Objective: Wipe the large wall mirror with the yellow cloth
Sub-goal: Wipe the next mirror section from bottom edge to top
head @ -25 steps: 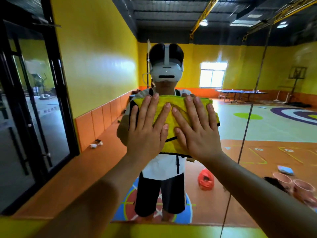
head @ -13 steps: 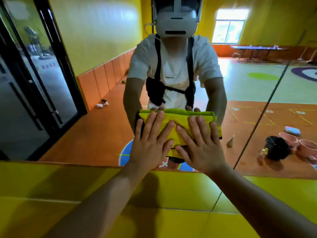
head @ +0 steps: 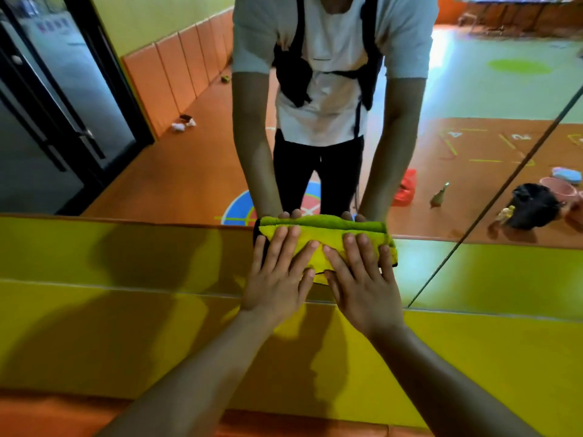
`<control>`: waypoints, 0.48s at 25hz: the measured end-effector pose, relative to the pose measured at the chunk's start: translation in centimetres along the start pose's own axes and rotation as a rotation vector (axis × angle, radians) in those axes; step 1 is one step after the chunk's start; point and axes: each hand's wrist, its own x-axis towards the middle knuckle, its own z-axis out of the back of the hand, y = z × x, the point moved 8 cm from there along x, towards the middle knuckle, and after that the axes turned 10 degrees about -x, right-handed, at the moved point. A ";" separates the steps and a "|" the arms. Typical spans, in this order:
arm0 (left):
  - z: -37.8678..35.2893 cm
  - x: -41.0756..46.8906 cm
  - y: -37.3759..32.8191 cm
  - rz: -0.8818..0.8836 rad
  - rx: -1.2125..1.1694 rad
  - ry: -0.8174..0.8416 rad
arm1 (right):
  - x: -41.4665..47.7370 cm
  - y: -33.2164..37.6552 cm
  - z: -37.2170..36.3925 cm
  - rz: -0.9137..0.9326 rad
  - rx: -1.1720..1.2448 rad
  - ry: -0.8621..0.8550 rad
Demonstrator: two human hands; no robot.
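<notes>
As the left hand (head: 276, 275) and right hand (head: 362, 280) are pressing flat, fingers straight, side by side and almost touching, the yellow cloth (head: 318, 233) is lying under their fingers, its long axis running left-right along the bottom edge of the large wall mirror (head: 164, 171), partly over the yellow padding (head: 126, 263) below. Unwiped glass is probably lying upward, equally near both hands.

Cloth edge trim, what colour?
Black, round the yellow cloth. It shows in the head view, clearest at the cloth's left edge.
</notes>
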 end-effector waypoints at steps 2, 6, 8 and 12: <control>-2.2 -2.7 0.0 0.016 -0.035 0.037 | -2.6 1.5 -1.6 -0.024 0.041 0.045; -6.3 -8.2 -0.1 0.076 -0.038 0.212 | -7.9 4.4 -4.6 -0.099 0.117 0.206; -7.6 -11.0 -0.7 0.161 -0.054 0.341 | -10.4 6.0 -5.6 -0.154 0.122 0.331; -8.3 -13.5 -1.9 0.321 -0.122 0.528 | -12.4 8.1 -6.1 -0.290 0.135 0.539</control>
